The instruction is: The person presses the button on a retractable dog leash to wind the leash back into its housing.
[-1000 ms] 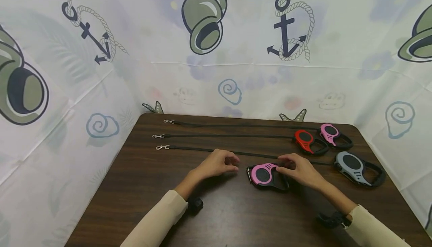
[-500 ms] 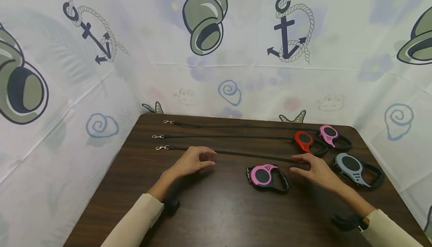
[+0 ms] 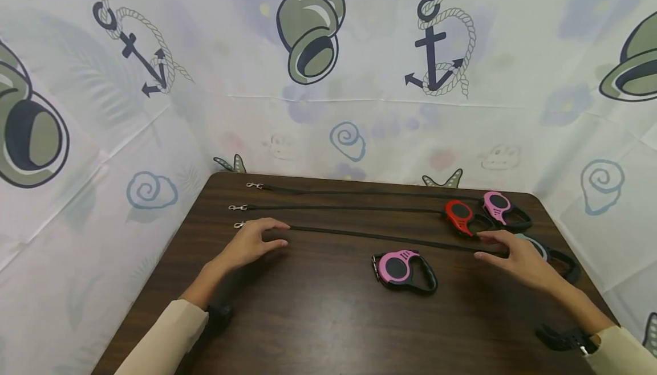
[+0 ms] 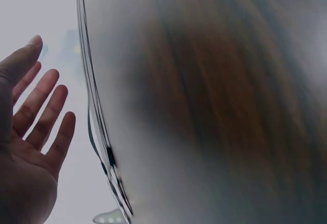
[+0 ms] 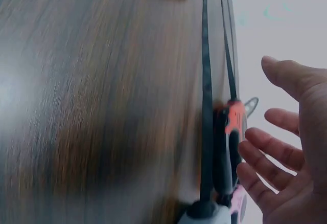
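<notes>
My left hand [image 3: 251, 243] hovers near the clip end of the front black leash strap [image 3: 369, 236], fingers spread and holding nothing; it partly covers the metal clip [image 3: 239, 225]. Over at the right, my right hand [image 3: 520, 258] is above the grey retractable leash [image 3: 535, 245], which it partly hides. Its fingers are relaxed with nothing between them, as the right wrist view also shows. Between the hands, a pink retractable leash [image 3: 395, 268] lies on the table with its strap wound in.
Behind lie a red retractable leash [image 3: 458, 213] and another pink one [image 3: 496, 204], straps stretched leftward to metal clips. They rest on a dark wooden table [image 3: 318, 318]. A patterned cloth [image 3: 380, 67] hangs at the back and sides.
My hands have moved apart, the left toward the clip end and the right away from the near pink leash toward the grey one. The leashes stay in place.
</notes>
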`<act>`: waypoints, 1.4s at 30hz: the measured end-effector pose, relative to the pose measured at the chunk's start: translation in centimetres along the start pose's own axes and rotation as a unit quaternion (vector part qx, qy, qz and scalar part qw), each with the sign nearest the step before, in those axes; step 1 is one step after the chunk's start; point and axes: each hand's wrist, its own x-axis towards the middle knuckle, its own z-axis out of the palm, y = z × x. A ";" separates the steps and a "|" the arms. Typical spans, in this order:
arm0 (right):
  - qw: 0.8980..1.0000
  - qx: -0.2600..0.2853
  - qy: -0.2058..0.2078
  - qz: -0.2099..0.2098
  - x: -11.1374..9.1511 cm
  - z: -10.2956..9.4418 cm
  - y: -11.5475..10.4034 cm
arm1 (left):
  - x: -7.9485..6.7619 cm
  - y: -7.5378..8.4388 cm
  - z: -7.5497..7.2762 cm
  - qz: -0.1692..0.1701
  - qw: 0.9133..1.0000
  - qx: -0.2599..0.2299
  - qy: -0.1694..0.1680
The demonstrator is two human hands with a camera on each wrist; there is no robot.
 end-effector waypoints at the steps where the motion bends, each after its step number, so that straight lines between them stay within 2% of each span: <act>1: 1.000 -0.008 0.003 -0.005 -0.2 -0.1 0.2 | -0.3 -0.3 -0.2 0.000 1.000 0.004 0.004; 9: 0.997 -0.058 0.021 -0.047 -1.1 -0.6 2.0 | -1.8 -2.1 -1.9 0.007 0.999 0.018 0.032; 18: 0.992 -0.097 0.036 -0.079 -2.2 -1.0 3.8 | -2.6 -3.2 -3.6 -0.009 0.998 0.039 0.039; 25: 0.989 -0.117 0.056 -0.074 -3.3 -1.2 5.1 | -2.9 -4.2 -3.9 -0.015 0.998 0.050 0.033; 31: 0.983 -0.129 0.094 -0.091 -4.2 -1.1 7.2 | -2.9 -5.1 -4.0 -0.013 0.998 0.055 0.031; 36: 0.979 -0.129 0.123 -0.100 -4.9 -1.3 8.9 | -2.7 -5.5 -4.2 -0.024 0.997 0.059 0.031; 42: 0.976 -0.140 0.132 -0.100 -5.7 -1.6 10.0 | -2.6 -5.9 -4.5 -0.035 0.997 0.069 0.021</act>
